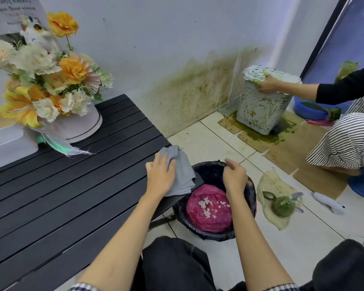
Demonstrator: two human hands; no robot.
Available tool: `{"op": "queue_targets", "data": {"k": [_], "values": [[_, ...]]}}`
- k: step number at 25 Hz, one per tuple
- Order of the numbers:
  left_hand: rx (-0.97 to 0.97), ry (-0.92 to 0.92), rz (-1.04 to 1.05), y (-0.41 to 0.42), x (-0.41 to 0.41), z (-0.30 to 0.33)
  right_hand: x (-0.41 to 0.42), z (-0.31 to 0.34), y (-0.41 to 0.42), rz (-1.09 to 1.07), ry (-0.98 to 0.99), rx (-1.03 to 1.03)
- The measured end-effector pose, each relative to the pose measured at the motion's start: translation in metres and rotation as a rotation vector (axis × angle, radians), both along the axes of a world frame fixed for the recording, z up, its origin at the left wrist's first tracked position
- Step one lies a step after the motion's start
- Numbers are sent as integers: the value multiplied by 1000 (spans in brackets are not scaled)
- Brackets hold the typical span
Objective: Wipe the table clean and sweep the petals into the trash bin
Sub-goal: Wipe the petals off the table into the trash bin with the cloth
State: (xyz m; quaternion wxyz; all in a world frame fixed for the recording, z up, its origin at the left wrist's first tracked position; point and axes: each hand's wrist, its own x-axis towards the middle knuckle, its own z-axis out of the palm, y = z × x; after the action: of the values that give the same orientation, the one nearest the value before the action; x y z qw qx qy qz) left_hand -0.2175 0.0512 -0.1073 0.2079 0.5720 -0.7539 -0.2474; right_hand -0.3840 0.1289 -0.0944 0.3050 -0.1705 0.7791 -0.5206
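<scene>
At the centre of the frame, the left hand [160, 177] presses a grey cloth [180, 172] on the right corner of the black slatted table [61, 196], fingers fairly straight over it. The right hand [234, 175], fingers curled, grips the rim of the black-lined trash bin [251, 198] just beside that corner. White petals [208, 205] already lie on a pink bag [208, 215] inside. The risk, as I judge it: any petals swept off the edge could miss the bin and land on the tiles if the bin shifts away. At upper left, behind the flower arrangement [48, 74], a paper sign [13, 11] reads partly "…elvetboy bakery"; the smaller lines are illegible
</scene>
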Motion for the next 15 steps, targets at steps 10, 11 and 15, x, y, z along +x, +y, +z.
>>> {"op": "queue_targets", "data": {"k": [10, 11, 15], "values": [[116, -310, 85, 29, -47, 9, -7, -1, 3, -53, -59, -11], [82, -421, 76, 32, -52, 5, -8, -1, 3, -68, -54, -11], [-83, -368, -142, 36, -85, 3, -13, -1, 3, -99, -18, -19]]}}
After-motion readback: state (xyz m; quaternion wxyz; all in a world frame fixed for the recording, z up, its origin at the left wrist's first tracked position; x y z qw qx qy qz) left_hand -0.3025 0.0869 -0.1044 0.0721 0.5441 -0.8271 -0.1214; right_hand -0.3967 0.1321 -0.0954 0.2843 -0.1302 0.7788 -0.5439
